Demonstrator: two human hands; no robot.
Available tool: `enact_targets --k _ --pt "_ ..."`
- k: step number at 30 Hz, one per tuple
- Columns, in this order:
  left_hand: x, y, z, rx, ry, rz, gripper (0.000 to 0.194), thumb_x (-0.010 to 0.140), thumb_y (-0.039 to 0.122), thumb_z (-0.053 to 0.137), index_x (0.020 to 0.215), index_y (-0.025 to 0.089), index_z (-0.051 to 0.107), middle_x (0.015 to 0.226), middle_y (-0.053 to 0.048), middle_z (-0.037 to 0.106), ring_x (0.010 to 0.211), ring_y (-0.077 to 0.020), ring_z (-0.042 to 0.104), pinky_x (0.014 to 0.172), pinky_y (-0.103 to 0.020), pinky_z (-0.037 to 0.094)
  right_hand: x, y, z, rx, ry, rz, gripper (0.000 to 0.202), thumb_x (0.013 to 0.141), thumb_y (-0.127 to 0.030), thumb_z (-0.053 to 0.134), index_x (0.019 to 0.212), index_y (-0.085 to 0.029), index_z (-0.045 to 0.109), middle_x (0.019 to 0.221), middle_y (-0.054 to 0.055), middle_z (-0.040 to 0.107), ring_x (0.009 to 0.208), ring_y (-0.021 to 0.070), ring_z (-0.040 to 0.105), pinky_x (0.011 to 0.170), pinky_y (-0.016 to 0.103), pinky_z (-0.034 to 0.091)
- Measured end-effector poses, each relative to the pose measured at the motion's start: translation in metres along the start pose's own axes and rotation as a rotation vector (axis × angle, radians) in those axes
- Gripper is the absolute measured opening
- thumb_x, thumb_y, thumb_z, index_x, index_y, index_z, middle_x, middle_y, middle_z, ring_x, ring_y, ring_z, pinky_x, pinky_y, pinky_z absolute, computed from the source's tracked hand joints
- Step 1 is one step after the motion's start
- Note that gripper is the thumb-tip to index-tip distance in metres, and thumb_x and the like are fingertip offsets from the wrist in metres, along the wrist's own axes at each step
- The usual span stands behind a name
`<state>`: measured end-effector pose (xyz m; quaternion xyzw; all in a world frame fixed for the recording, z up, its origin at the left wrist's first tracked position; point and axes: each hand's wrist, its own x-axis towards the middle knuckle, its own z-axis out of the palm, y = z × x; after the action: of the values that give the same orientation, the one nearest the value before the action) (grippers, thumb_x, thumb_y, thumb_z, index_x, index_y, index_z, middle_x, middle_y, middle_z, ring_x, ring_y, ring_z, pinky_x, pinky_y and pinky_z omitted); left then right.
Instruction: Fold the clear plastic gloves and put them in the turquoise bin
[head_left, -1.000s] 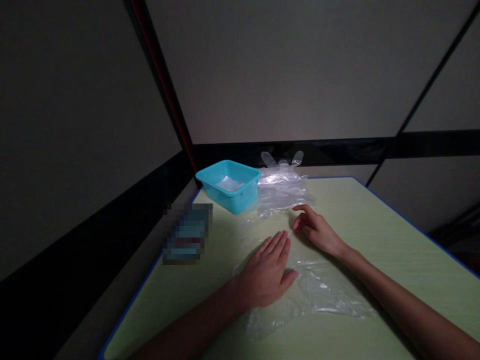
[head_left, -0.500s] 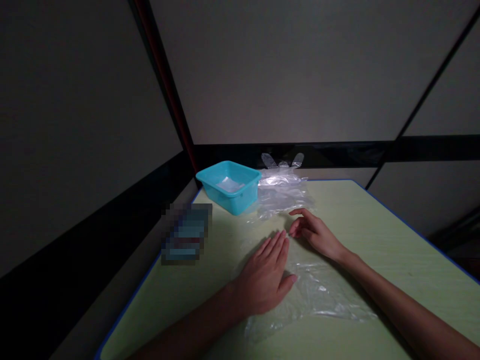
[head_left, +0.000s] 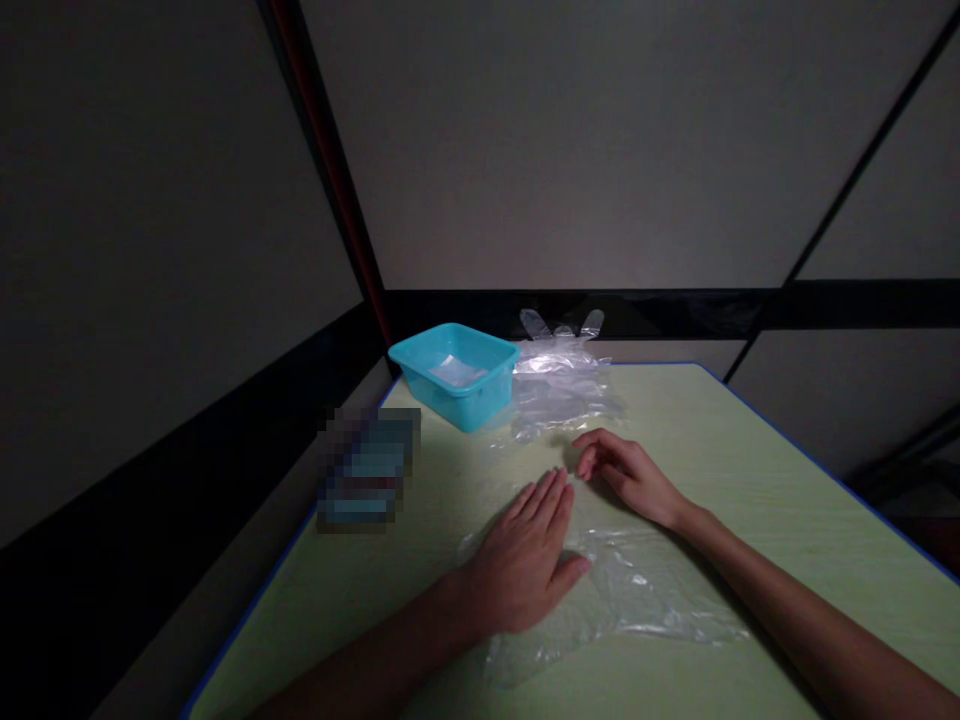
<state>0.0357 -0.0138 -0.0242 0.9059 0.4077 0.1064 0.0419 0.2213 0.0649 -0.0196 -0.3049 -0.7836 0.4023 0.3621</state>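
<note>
My left hand (head_left: 525,560) lies flat, palm down, with its fingers stretched out and its thumb apart. Beneath it, a clear disposable plastic glove (head_left: 637,590) is spread on the table, wrinkled and partly hidden by the hand. Just right of the left fingertips, my right hand (head_left: 626,475) is loosely bent with nothing visible in it. Whether it touches the glove's far end I cannot tell. Beyond both hands lies a pile of clear plastic gloves (head_left: 562,375), some of its fingers sticking up at the back.
A turquoise plastic basin (head_left: 469,405) stands at the back left, with a pale sheet-like thing (head_left: 456,371) inside. A blurred-out object (head_left: 371,470) sits by the left edge of the pale green table (head_left: 757,470). Walls stand close behind and on the left.
My right hand's raised fingers have dropped and curled a little more. My left hand stays flat on the plastic glove. The view has shifted slightly.
</note>
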Motion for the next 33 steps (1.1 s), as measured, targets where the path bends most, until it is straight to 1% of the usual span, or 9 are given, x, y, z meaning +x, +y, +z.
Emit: enact_targets --k 3,5,9,13,17,21,25,29,33 --pt "0.002 0.001 -0.004 -0.018 0.026 -0.021 0.059 0.086 0.040 0.035 0.132 0.006 0.020 0.141 -0.016 0.017 0.130 -0.0227 0.011 0.105 -0.038 0.019 -0.002 -0.003 -0.003 -0.036 -0.004 -0.040 0.035 0.067 -0.004 0.034 0.096 -0.016 0.049 0.073 0.002 0.059 0.069 0.0137 0.057 0.067 0.029 0.045" --pt "0.003 0.001 -0.009 -0.029 0.084 -0.077 0.056 0.085 0.036 0.037 0.131 0.008 0.023 0.140 -0.015 0.021 0.128 -0.0234 0.019 0.103 -0.038 0.023 -0.003 -0.003 -0.006 -0.104 -0.004 -0.066 0.034 0.067 -0.004 0.034 0.093 -0.017 0.052 0.072 0.002 0.060 0.068 0.0139 0.057 0.065 0.029 0.045" --pt "0.004 -0.001 -0.022 0.016 0.197 -0.241 0.046 0.081 0.024 0.040 0.125 0.012 0.034 0.131 -0.013 0.039 0.114 -0.0239 0.044 0.094 -0.037 0.037 -0.008 -0.007 -0.015 -0.345 -0.013 -0.161 0.036 0.063 -0.002 0.035 0.086 -0.018 0.058 0.073 0.002 0.063 0.070 0.0157 0.058 0.065 0.028 0.044" --pt "0.005 -0.001 -0.028 0.117 0.230 -0.322 0.044 0.078 0.019 0.041 0.121 0.011 0.039 0.110 -0.012 0.058 0.092 -0.0229 0.057 0.083 -0.036 0.044 -0.025 -0.015 -0.030 -0.510 -0.058 -0.202 0.042 0.063 -0.001 0.035 0.093 -0.018 0.060 0.083 0.005 0.064 0.078 0.0180 0.059 0.069 0.031 0.045" --pt "0.006 0.001 -0.025 0.134 0.219 -0.289 0.040 0.076 0.016 0.042 0.116 0.012 0.044 0.104 -0.011 0.060 0.089 -0.0226 0.057 0.086 -0.037 0.042 -0.057 -0.020 -0.042 -0.555 -0.203 -0.183 0.044 0.069 -0.005 0.041 0.108 -0.021 0.056 0.103 0.006 0.062 0.096 0.0213 0.055 0.081 0.038 0.045" --pt "0.006 0.003 -0.023 0.080 0.226 -0.278 0.032 0.077 0.016 0.042 0.108 0.014 0.047 0.108 -0.011 0.058 0.093 -0.0228 0.056 0.089 -0.039 0.039 -0.086 -0.024 -0.046 -0.579 -0.250 -0.161 0.050 0.073 -0.011 0.047 0.121 -0.025 0.047 0.118 0.005 0.055 0.110 0.0239 0.048 0.088 0.043 0.043" --pt "0.006 0.001 -0.022 0.061 0.236 -0.269 0.031 0.079 0.017 0.040 0.110 0.014 0.046 0.113 -0.012 0.056 0.097 -0.0231 0.055 0.091 -0.040 0.037 -0.103 -0.031 -0.040 -0.638 -0.289 -0.144 0.054 0.076 -0.012 0.048 0.127 -0.026 0.040 0.127 0.004 0.047 0.116 0.0242 0.043 0.091 0.044 0.042" --pt "0.007 -0.002 -0.018 0.039 0.220 -0.245 0.039 0.081 0.018 0.037 0.120 0.012 0.038 0.123 -0.013 0.049 0.110 -0.0226 0.047 0.096 -0.038 0.033 -0.118 -0.039 -0.029 -0.693 -0.328 -0.140 0.055 0.078 -0.014 0.048 0.130 -0.025 0.035 0.131 0.004 0.042 0.118 0.0242 0.039 0.094 0.044 0.041" --pt "0.008 -0.004 -0.015 0.001 0.193 -0.221 0.043 0.083 0.018 0.035 0.125 0.010 0.033 0.128 -0.013 0.043 0.116 -0.0222 0.041 0.099 -0.037 0.031 -0.126 -0.051 -0.017 -0.733 -0.373 -0.191 0.059 0.078 -0.016 0.049 0.133 -0.025 0.029 0.132 0.005 0.040 0.118 0.0246 0.039 0.093 0.043 0.043"
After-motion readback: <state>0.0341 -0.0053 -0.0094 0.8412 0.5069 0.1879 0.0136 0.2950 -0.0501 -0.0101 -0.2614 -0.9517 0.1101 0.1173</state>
